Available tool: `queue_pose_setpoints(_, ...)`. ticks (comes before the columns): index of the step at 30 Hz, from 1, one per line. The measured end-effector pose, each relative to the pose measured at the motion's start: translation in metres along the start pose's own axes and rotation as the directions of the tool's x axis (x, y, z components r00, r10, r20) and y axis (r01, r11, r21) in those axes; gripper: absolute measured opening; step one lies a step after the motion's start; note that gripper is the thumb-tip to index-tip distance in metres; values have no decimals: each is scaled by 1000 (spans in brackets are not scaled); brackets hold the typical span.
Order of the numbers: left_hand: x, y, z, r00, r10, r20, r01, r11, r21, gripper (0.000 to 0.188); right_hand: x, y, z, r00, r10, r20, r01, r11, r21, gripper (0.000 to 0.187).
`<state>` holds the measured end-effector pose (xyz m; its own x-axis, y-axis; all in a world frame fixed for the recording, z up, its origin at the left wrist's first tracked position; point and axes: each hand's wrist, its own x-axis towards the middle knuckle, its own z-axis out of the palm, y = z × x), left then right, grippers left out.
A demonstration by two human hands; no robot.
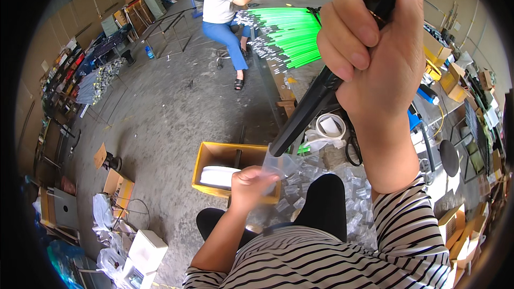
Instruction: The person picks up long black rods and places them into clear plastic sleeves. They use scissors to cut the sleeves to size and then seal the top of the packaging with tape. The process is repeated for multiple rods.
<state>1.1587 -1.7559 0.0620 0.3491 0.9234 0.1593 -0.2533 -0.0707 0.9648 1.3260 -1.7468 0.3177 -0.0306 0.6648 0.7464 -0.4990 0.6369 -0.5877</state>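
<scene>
My right hand (377,56) is raised close in front, its fingers wrapped round a long black rod (306,111) with a thicker grip. The rod slants down to the left, its upper end running out of view. My left hand (247,186) pinches a clear plastic bag (279,165) low in front of me. The rod's lower tip is at the bag's mouth; whether it is inside I cannot tell. Behind my left hand stands a yellow-rimmed box (199,156) with a white stack (218,176) in it. Many small clear plastic pieces (353,203) lie about my knees.
A seated person (222,5) holds a phone beside a table of bright green rods (292,37). A white roll (330,127) lies ahead of my knee. Cardboard boxes (119,184) and plastic bags (111,257) sit at left, more cartons (455,83) at right.
</scene>
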Motion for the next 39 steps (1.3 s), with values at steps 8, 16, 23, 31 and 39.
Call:
queue_pose_setpoints(8,-5,6,-4,996,71,-48,-72,997,-29,14,1,2,5,1000,-3,-5,3,1000,1,38)
queue_pose_setpoints(16,-5,7,-7,995,43,-85,-44,999,-6,14,-5,14,5,997,-69,-33,69,997,-24,38)
queue_pose_setpoints(23,-2,3,-8,995,75,-72,-73,997,21,13,-8,15,13,997,-75,-28,74,997,-22,39)
queue_pose_setpoints(31,-4,3,-14,998,60,-7,-60,998,15,14,-9,17,10,996,-68,-52,64,995,-80,39)
queue_pose_setpoints(39,1,9,-9,998,48,43,-50,997,56,13,-13,21,13,996,57,-69,-57,998,-1,41)
